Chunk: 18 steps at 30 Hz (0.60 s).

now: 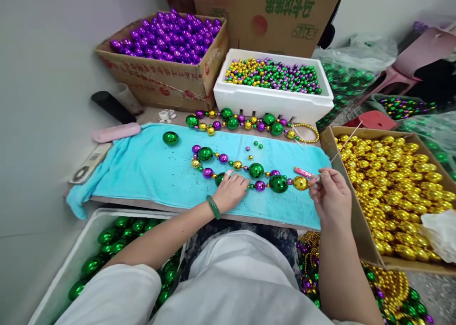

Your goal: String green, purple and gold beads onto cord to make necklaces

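On a turquoise towel (pixel 149 168) lies a looped bead necklace (pixel 255 170) of large green, purple and gold beads with small ones between. My left hand (pixel 231 189), a green bangle at its wrist, is closed over the near strand, partly covering a green bead. At the necklace's right end, beside a large gold bead (pixel 300 183), my right hand (pixel 329 189) pinches a thin pale cord (pixel 347 142), whose free length sticks up to the right. A slim red stick-like object (pixel 302 172) lies just behind the gold bead. My right fingers partly hide the cord's join.
Behind the towel stand a carton of purple beads (pixel 203 71) and a white foam box (pixel 270 97) of small mixed beads. Another strung necklace (pixel 232 122) lies before them. Gold beads fill a carton (pixel 356 220) at right; green ones fill a foam box (pixel 67 263) at lower left.
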### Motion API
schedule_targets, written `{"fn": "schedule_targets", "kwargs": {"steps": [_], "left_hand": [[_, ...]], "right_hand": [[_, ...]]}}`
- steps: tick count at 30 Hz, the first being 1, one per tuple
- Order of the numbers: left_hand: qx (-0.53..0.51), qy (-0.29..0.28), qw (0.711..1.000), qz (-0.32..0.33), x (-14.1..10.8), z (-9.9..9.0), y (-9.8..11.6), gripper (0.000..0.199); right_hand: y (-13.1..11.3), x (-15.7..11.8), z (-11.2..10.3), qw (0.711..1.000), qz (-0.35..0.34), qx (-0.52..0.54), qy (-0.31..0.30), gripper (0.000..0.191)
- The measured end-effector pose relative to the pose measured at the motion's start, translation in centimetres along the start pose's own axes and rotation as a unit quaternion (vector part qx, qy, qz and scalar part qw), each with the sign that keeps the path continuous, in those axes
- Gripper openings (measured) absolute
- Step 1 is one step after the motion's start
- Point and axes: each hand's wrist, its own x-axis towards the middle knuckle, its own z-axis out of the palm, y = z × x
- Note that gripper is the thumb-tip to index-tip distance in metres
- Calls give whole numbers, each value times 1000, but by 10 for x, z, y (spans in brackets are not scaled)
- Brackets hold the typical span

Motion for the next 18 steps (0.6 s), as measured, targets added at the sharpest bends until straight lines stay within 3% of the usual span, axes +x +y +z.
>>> {"fn": "schedule_targets", "kwargs": {"steps": [3, 11, 18], "left_hand": [[32, 11, 999, 1, -8, -1, -11, 26], [80, -3, 996, 43, -25, -19, -36, 26], [140, -31, 989, 20, -49, -36, -82, 27]], "right_hand": [[-2, 1, -8, 999, 12, -12, 29, 43], [14, 5, -23, 992, 126, 11, 26, 47], [9, 15, -57, 990, 95, 33, 103, 36]]}}
